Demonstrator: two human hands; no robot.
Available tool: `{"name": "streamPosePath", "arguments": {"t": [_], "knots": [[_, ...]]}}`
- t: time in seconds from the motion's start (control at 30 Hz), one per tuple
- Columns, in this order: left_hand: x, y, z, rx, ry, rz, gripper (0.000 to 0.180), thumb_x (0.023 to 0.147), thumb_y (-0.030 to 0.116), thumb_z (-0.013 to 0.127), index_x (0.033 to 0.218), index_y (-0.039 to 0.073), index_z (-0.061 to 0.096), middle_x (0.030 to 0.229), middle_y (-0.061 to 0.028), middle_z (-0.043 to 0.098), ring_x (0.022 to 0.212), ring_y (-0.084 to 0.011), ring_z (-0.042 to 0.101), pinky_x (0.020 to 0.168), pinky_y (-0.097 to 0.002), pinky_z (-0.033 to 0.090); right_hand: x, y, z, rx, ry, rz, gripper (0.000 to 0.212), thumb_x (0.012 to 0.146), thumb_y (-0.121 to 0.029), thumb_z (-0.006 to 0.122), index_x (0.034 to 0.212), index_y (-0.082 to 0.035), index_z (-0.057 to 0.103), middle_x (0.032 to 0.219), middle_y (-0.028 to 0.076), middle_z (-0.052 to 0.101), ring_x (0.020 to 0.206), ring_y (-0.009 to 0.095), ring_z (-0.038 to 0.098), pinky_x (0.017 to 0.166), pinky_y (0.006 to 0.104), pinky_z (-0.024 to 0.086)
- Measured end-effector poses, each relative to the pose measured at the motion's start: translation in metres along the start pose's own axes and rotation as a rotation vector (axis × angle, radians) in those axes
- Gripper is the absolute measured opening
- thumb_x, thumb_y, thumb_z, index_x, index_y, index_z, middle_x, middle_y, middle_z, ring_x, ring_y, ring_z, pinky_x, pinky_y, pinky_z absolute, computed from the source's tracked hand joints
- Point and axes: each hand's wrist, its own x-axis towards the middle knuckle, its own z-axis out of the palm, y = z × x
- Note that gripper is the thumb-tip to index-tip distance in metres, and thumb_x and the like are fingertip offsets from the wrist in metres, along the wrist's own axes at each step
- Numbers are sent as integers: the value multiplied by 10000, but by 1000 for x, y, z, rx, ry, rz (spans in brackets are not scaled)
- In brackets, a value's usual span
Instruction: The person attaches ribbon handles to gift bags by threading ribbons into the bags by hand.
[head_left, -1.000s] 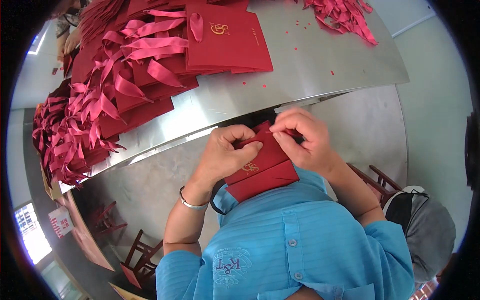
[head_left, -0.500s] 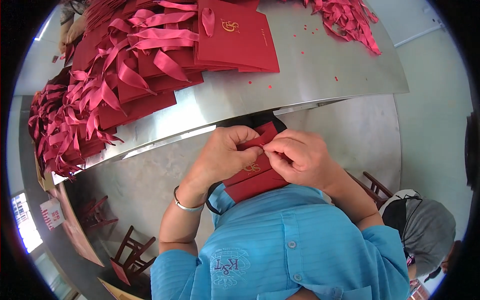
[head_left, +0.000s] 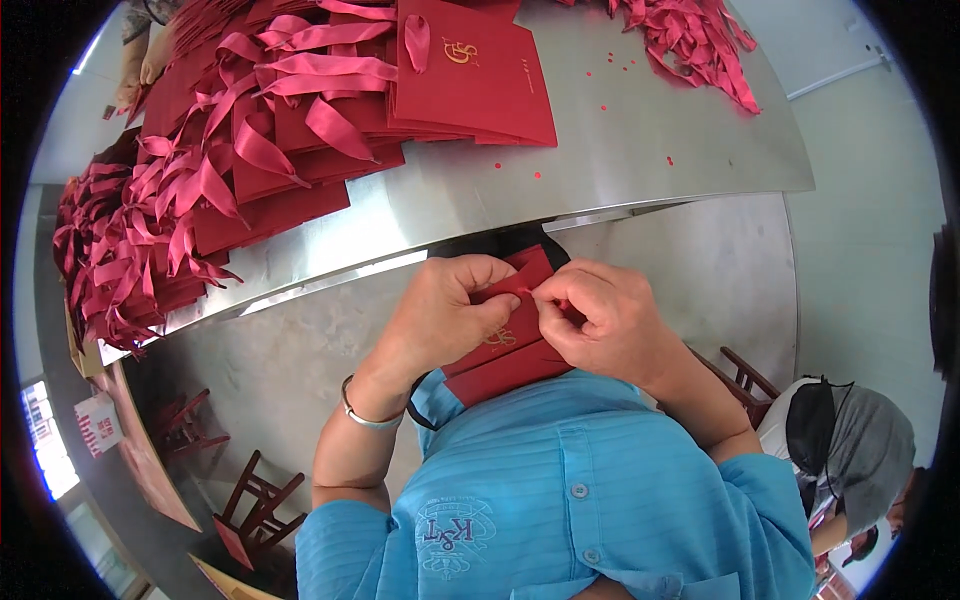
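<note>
A red paper bag (head_left: 508, 372) with gold print lies folded flat on my lap, below the table's front edge. My left hand (head_left: 452, 312) grips its upper part, thumb on top and fingers behind. To the right, my right hand (head_left: 605, 315) is closed in a pinch, thumb against index finger, close to the bag's raised red flap (head_left: 537, 264). A tiny pinkish bit shows at those fingertips, too small to name. A narrow gap parts the two thumbs.
Across the metal table (head_left: 640, 150), finished-looking red bags (head_left: 475, 75) with pink ribbon handles (head_left: 335, 68) are heaped at left. Loose pink ribbons (head_left: 695, 45) lie at the far right. Another person's arm (head_left: 150, 60) shows far left; a person in grey (head_left: 865, 455) sits at right. Wooden stools (head_left: 262, 505) stand behind left.
My right fingertips have drawn slightly right, away from my left thumb. My left hand keeps its hold on the bag. The other person's arms at far left and the person at right have shifted.
</note>
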Motion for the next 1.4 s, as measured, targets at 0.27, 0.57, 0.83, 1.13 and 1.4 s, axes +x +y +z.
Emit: {"name": "streamPosePath", "arguments": {"t": [0.27,0.57,0.83,1.13,1.4], "knots": [[0,1,-2,-35,-16,-33,142,822,-30,656,961,-39,683,777,15,662,715,-28,553,616,-206,470,2,0,-2,13,18,-39,201,647,90,683,783,-39,611,681,75,612,525,181,566,435,277,428],[2,2,1,27,-7,3,144,809,-29,660,951,-37,685,753,11,654,698,-25,548,594,-205,464,0,2,1,4,36,-59,206,646,87,681,797,-35,613,690,75,613,530,179,579,435,277,440],[2,3,0,1,-12,-27,135,814,-27,658,947,-38,683,764,-1,663,709,-31,561,607,-211,478,1,-1,-4,-5,39,-33,194,647,86,681,775,-39,607,675,77,601,512,190,566,430,279,434],[3,2,1,30,-10,-22,153,809,-30,653,958,-39,685,784,-13,680,728,-45,587,627,-219,497,0,3,2,-24,32,-54,197,651,86,681,793,-32,615,700,71,614,526,188,576,438,280,448],[3,0,6,138,31,1,158,805,-19,653,958,-37,686,790,-21,685,733,-50,591,636,-223,499,2,-2,2,-56,6,24,166,655,74,662,757,-36,593,679,80,598,539,208,585,453,296,462]]}}
